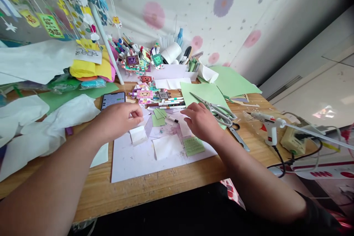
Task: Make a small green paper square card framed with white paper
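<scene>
My left hand (123, 118) is closed in a pinch above the left part of a white work sheet (129, 167); what its fingers hold, if anything, I cannot make out. Just below it lies a small folded white paper (138, 135). My right hand (201, 120) is over the sheet's right side, fingers loosely stretched and apart, beside a pale paper piece (186, 125). Between the hands are small green paper pieces (158, 118) and a marker (172, 119). Nearer me lie a white paper square (168, 146) and a green square with written marks (194, 146).
Large scissors (214, 108) rest on green paper (193, 90) at the right, near a glue gun (269, 127) with a cord. A phone (113, 99) and crumpled white paper (69, 118) lie left. Pens and paper cutouts (145, 94) crowd the back, before a pen box (168, 70).
</scene>
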`<state>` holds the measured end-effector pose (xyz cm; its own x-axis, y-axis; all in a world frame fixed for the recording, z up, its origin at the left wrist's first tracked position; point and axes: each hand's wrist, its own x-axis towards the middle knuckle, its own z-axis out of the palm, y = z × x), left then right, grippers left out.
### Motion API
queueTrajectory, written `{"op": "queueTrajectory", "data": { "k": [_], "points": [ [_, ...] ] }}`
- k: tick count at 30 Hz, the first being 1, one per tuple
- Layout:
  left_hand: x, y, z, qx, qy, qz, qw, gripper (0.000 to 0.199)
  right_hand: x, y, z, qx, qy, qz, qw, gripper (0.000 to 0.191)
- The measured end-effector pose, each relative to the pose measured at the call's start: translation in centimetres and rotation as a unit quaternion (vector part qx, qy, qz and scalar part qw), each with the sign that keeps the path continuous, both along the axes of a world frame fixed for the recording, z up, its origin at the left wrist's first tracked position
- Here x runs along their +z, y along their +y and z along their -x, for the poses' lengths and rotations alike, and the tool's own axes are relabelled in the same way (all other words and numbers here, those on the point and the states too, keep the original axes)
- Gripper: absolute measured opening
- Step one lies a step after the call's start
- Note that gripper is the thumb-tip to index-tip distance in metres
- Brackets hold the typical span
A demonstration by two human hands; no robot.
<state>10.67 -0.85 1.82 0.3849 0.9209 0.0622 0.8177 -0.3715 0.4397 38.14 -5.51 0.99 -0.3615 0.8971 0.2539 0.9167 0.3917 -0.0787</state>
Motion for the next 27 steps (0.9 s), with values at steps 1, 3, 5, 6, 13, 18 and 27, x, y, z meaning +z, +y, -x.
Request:
{"op": "queueTrajectory", "data": {
  "k": [1, 3, 5, 6, 13, 18, 27],
  "points": [
    [-0.1, 0.0, 0.2, -0.024, 0.038, 0.0, 0.999, 0.012, -0.1, 0.2, -0.1, -0.005, -0.005, 0.003, 1.0, 0.026],
    [-0.5, 0.0, 0.5, -0.064, 0.109, -0.01, 0.992, 0.011, -0.2, 0.3, -0.1, -0.001, 0.002, 0.009, 1.0, 0.026],
    [-0.7, -0.1, 0.5, -0.091, 0.153, -0.018, 0.984, 0.005, -0.2, 0.0, 0.2, 0.008, 0.032, 0.008, 0.999, 0.025],
    [-0.7, -0.2, 0.5, -0.1, 0.162, -0.019, 0.981, 0.005, -0.2, -0.3, 0.4, 0.013, 0.054, 0.006, 0.998, 0.025],
    [1.3, -2.0, -1.5, -0.098, 0.004, 0.039, 0.994, 0.009, -0.1, -2.0, 2.7, 0.085, 0.377, 0.127, 0.913, 0.024],
    [1.0, -4.1, -3.8, -0.094, -0.131, 0.097, 0.982, 0.013, -0.8, -2.2, 4.2, 0.084, 0.509, 0.28, 0.81, 0.035],
    [-0.1, -5.1, -5.3, -0.08, -0.266, 0.157, 0.948, 0.009, -1.5, -2.2, 4.6, 0.048, 0.601, 0.295, 0.741, 0.013]
  ]
}}
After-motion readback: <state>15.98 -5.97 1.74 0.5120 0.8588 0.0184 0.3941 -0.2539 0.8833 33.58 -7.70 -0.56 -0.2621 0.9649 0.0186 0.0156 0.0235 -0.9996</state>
